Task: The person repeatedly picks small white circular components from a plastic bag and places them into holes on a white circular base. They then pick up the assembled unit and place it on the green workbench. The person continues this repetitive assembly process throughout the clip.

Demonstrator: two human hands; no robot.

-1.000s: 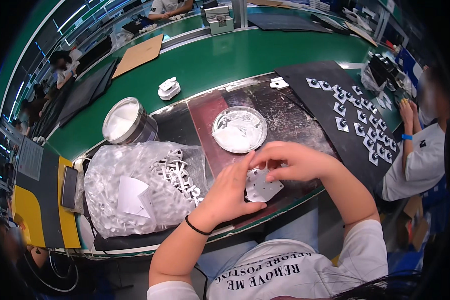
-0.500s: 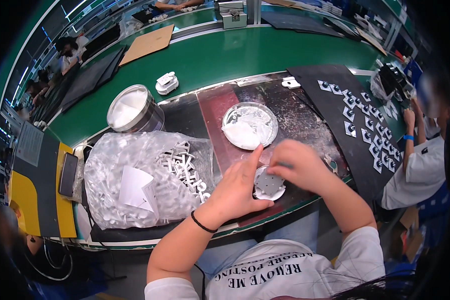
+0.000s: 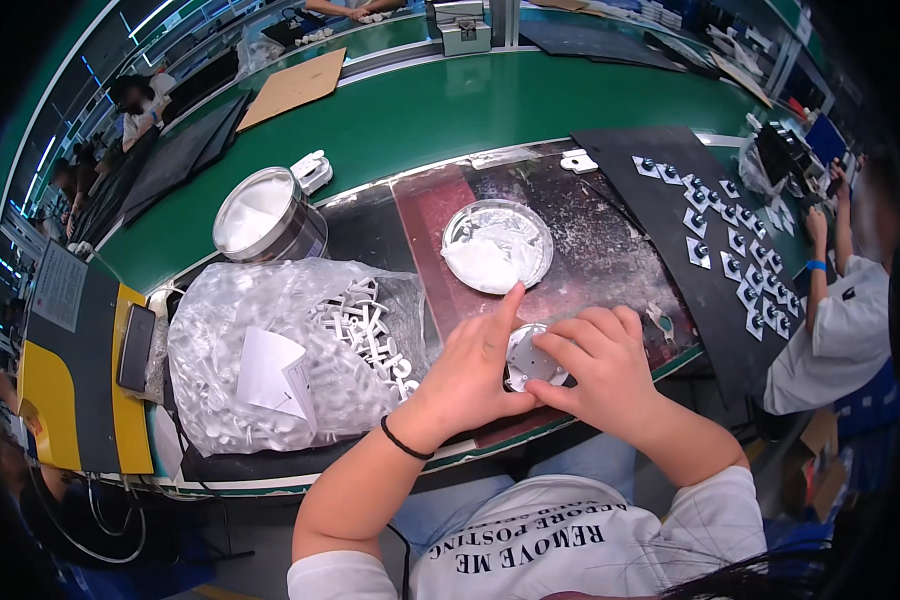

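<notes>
A small white round part (image 3: 526, 358) with a grey perforated plate in it lies near the table's front edge. My left hand (image 3: 470, 372) grips it from the left, index finger stretched forward and thumb along the near edge. From the right, my right hand (image 3: 602, 372) has its fingers curled over the part, thumb at its near edge and fingertips on its far side. Both hands partly cover the part. Just beyond them sits a round shallow tray (image 3: 530, 225) with white paste or grease and crumpled film.
At left are a large clear bag (image 3: 220, 370) of white plastic pieces and a metal tin (image 3: 307, 225). A white device (image 3: 313, 172) rests on the green belt (image 3: 410, 120) behind the tin. To the right, a black board (image 3: 660, 215) holds several small parts; a co-worker (image 3: 840, 330) sits beyond.
My right hand has come down, its fingers spreading over the round part's right side. On the green belt, the white device has shifted left, partly behind the tin. My left hand stays nearly still.
</notes>
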